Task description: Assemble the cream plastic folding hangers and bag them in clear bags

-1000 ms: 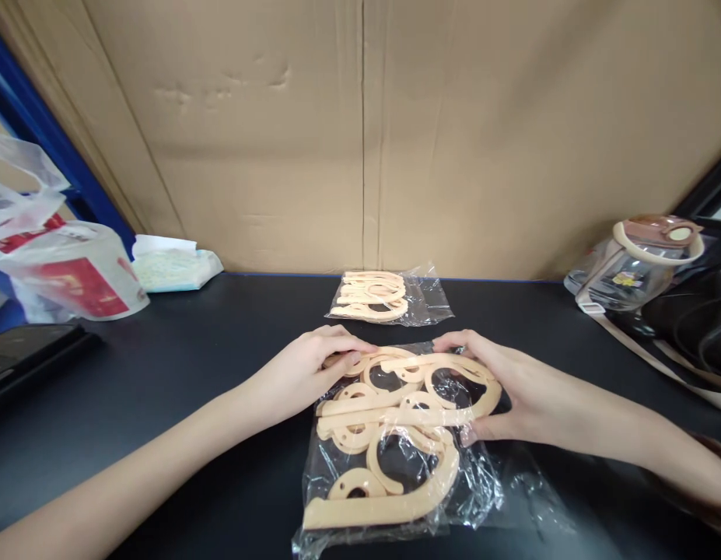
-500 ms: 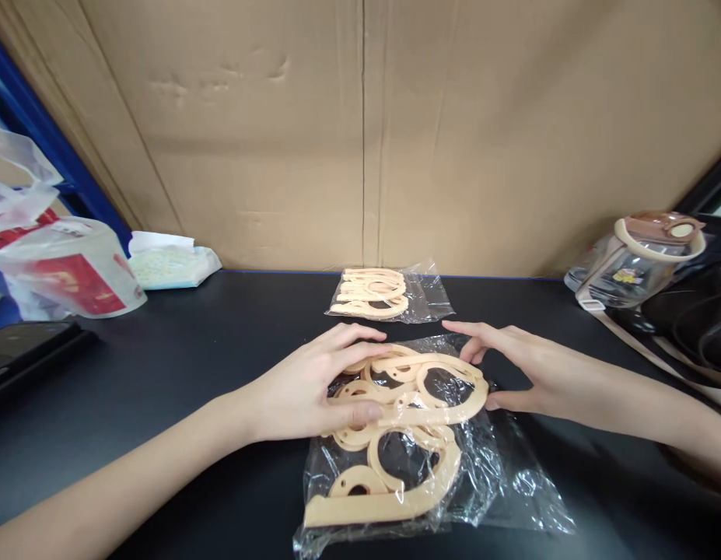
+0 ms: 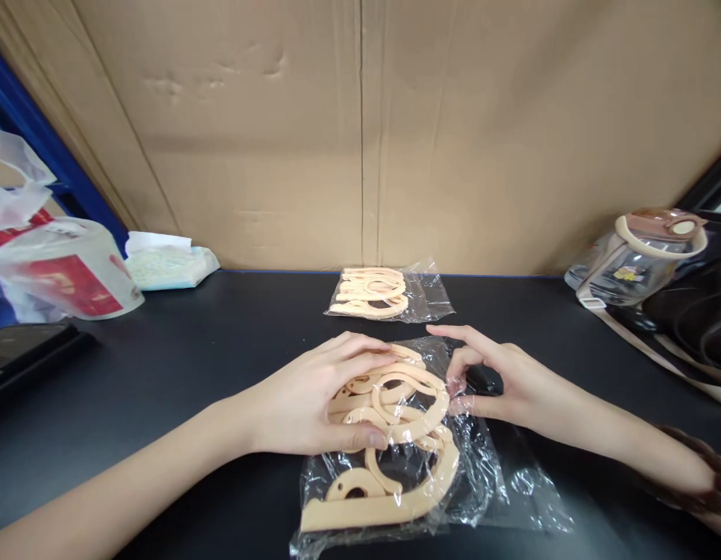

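Observation:
On the table lies a clear plastic bag (image 3: pixel 477 474) with several beige folding hangers (image 3: pixel 383 509) on or in it; the film's shine hides which. My left hand (image 3: pixel 319 397) lies over the left part of the upper hangers, fingers on the far side and thumb on the near side, gripping them. My right hand (image 3: pixel 500 381) has its thumb and bent fingers pinched at the curved right end of an upper folding hanger (image 3: pixel 421 424), index finger stretched out. Behind them lies a second bag of beige folding hangers (image 3: pixel 375 292).
At the left stand a plastic carrier bag with a red-printed tub (image 3: pixel 80 272), a wipes pack (image 3: pixel 173 264) and a dark device (image 3: pixel 33 354). A strapped clear bottle (image 3: pixel 640 264) and a black bag (image 3: pixel 698 327) are at the right. A cardboard wall (image 3: pixel 267 179) closes off the back.
The upper hanger has shifted left and lies more under my left hand. My right hand has moved left with it, its fingers now pinched closer together at the hanger's end.

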`<state>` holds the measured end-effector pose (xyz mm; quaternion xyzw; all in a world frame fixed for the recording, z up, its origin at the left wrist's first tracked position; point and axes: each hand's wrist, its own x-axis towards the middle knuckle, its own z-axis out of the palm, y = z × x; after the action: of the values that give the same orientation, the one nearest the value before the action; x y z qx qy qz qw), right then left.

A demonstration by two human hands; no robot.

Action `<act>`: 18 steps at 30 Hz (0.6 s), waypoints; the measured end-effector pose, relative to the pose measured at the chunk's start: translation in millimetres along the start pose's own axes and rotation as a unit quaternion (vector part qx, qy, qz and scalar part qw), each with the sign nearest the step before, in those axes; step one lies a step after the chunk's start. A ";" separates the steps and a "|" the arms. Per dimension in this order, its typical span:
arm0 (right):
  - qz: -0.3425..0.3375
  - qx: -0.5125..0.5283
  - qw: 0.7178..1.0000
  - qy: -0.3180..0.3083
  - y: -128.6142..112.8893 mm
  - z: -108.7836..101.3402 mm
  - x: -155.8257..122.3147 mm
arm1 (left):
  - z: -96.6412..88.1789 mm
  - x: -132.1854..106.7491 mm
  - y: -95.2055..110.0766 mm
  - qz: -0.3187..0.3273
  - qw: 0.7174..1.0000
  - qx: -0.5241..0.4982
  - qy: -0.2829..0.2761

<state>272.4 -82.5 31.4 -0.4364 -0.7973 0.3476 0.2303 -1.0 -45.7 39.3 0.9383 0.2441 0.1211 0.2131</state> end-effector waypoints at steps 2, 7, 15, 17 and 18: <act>0.012 0.020 1.000 -0.005 -1.2 -3.6 -0.2 | 0.3 -0.1 0.1 0.001 1.000 0.001 0.003; 0.054 0.074 0.996 -0.012 -8.5 -12.2 -3.6 | 2.5 0.1 -1.6 0.012 1.000 0.000 0.011; 0.051 0.144 0.986 -0.068 -12.3 -12.4 -11.1 | 2.1 -0.5 -2.0 0.009 1.000 0.010 0.008; 0.045 0.145 0.986 -0.071 -13.0 -12.4 -11.7 | 1.8 -0.6 -1.9 0.012 1.000 0.010 0.008; 0.045 0.148 0.985 -0.072 -13.3 -12.3 -11.7 | 1.7 -0.5 -1.8 0.013 1.000 0.012 0.006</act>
<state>279.6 -93.2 48.7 -0.4065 -0.7312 0.5020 0.2191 -1.6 -45.1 36.9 0.9432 0.2342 0.1268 0.1987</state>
